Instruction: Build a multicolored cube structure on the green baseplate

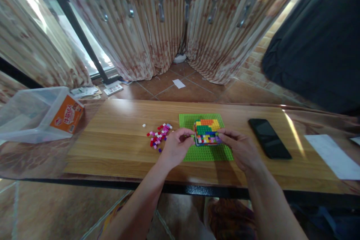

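Observation:
A box-shaped structure of toy building bricks point(206, 128) stands on a green studded baseplate point(206, 154). Its top shows green, yellow and orange bricks, and its near side mixes many colours. My left hand point(176, 148) pinches thumb and forefinger together at the structure's left edge, with a tiny green brick point(192, 136) showing at the fingertips. On the opposite side, my right hand point(236, 145) has its fingers closed at the structure's right edge, covering part of it. Whether a separate small piece lies in the right fingers is hidden.
Loose small bricks point(159, 135) in red, pink, white and purple lie left of the baseplate. A black phone point(269, 138) and a white paper point(333, 156) lie to the right. A clear plastic bin point(33, 114) with an orange label stands at the far left.

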`<control>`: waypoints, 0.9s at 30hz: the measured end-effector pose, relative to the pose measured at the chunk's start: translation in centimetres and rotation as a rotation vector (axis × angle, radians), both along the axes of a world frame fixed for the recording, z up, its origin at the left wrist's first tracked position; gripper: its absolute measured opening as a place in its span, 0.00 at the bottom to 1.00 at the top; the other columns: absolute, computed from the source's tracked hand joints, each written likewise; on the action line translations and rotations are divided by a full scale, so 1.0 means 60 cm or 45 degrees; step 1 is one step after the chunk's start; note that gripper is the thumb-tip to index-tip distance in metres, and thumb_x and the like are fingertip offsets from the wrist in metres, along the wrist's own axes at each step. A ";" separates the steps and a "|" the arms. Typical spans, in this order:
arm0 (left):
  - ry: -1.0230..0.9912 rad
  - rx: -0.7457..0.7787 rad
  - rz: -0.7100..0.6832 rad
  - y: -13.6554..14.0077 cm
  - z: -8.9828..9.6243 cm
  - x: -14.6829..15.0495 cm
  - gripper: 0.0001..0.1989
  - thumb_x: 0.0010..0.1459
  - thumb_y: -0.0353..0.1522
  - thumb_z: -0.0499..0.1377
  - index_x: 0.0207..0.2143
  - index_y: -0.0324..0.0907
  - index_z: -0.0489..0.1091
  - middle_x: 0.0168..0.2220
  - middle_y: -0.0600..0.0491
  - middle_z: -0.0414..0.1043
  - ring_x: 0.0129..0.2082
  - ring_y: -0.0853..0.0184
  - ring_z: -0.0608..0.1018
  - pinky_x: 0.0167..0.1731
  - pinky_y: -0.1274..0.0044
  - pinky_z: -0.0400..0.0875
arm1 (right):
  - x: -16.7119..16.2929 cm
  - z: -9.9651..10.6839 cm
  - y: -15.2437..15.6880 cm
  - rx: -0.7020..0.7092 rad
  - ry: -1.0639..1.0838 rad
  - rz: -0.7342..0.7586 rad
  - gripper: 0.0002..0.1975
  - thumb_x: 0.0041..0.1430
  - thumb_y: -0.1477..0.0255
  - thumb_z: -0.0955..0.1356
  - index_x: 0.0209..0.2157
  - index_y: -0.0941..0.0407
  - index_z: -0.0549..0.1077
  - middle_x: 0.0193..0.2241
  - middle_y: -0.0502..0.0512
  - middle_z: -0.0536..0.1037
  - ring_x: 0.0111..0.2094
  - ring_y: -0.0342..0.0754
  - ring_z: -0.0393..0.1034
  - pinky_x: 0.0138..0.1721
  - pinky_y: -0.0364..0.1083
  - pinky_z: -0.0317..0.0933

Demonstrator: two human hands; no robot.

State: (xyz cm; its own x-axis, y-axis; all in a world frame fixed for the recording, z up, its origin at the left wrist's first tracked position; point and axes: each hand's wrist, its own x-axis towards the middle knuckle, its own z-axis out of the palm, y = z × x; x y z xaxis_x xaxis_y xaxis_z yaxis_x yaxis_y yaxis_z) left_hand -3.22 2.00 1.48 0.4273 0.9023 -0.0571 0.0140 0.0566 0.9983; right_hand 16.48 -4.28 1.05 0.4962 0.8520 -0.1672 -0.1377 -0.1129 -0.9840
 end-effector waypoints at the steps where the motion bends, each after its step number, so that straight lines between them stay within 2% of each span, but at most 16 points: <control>1: -0.001 0.004 0.000 0.000 -0.001 0.000 0.07 0.50 0.26 0.59 0.34 0.38 0.73 0.24 0.56 0.72 0.25 0.71 0.75 0.28 0.79 0.67 | -0.002 0.000 0.001 0.017 0.003 -0.013 0.14 0.35 0.65 0.78 0.28 0.54 0.80 0.31 0.51 0.80 0.33 0.44 0.71 0.39 0.46 0.67; 6: -0.009 0.022 -0.016 0.000 0.000 -0.001 0.07 0.50 0.27 0.59 0.34 0.38 0.72 0.24 0.56 0.72 0.25 0.72 0.74 0.28 0.80 0.67 | -0.007 0.002 0.002 0.032 0.053 -0.021 0.14 0.35 0.64 0.79 0.27 0.54 0.80 0.31 0.52 0.80 0.33 0.44 0.71 0.37 0.45 0.67; 9: -0.034 -0.029 -0.124 -0.007 0.004 0.003 0.08 0.50 0.29 0.60 0.35 0.37 0.72 0.27 0.56 0.71 0.24 0.74 0.72 0.26 0.80 0.66 | -0.008 0.006 0.001 -0.015 0.147 -0.007 0.15 0.32 0.64 0.79 0.26 0.54 0.81 0.29 0.51 0.79 0.31 0.43 0.70 0.35 0.44 0.66; 12: -0.069 -0.103 -0.295 -0.020 0.010 0.015 0.15 0.51 0.29 0.59 0.43 0.37 0.72 0.29 0.56 0.69 0.22 0.75 0.70 0.24 0.80 0.65 | -0.008 0.010 -0.001 -0.035 0.248 -0.036 0.17 0.29 0.64 0.80 0.26 0.52 0.81 0.29 0.50 0.79 0.30 0.42 0.70 0.33 0.42 0.65; 15: -0.005 -0.084 -0.386 -0.035 0.015 0.031 0.23 0.51 0.27 0.58 0.51 0.36 0.69 0.29 0.56 0.68 0.22 0.76 0.67 0.24 0.81 0.62 | -0.005 0.014 -0.003 -0.037 0.321 -0.061 0.17 0.29 0.64 0.80 0.27 0.52 0.81 0.30 0.49 0.79 0.31 0.41 0.70 0.31 0.40 0.64; 21: 0.071 -0.075 -0.434 -0.050 0.015 0.051 0.34 0.49 0.26 0.58 0.61 0.33 0.60 0.30 0.56 0.68 0.25 0.75 0.67 0.27 0.81 0.61 | -0.001 0.016 -0.005 -0.065 0.341 -0.136 0.19 0.31 0.60 0.80 0.28 0.53 0.81 0.30 0.50 0.79 0.31 0.40 0.69 0.29 0.38 0.62; 27: 0.070 -0.051 -0.458 -0.051 0.012 0.060 0.35 0.49 0.26 0.58 0.62 0.35 0.58 0.29 0.56 0.68 0.26 0.74 0.67 0.27 0.81 0.60 | -0.011 0.017 0.001 -0.061 0.326 -0.113 0.18 0.33 0.62 0.80 0.28 0.54 0.79 0.28 0.47 0.78 0.27 0.38 0.68 0.26 0.38 0.60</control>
State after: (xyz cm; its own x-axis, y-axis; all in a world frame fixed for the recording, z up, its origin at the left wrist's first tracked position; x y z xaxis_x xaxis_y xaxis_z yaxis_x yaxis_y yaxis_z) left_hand 0.37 -1.08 2.18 0.7122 0.6915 -0.1209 0.0937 0.0771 0.9926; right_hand 15.80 -4.23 2.07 0.5045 0.7953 -0.3362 -0.3930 -0.1352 -0.9095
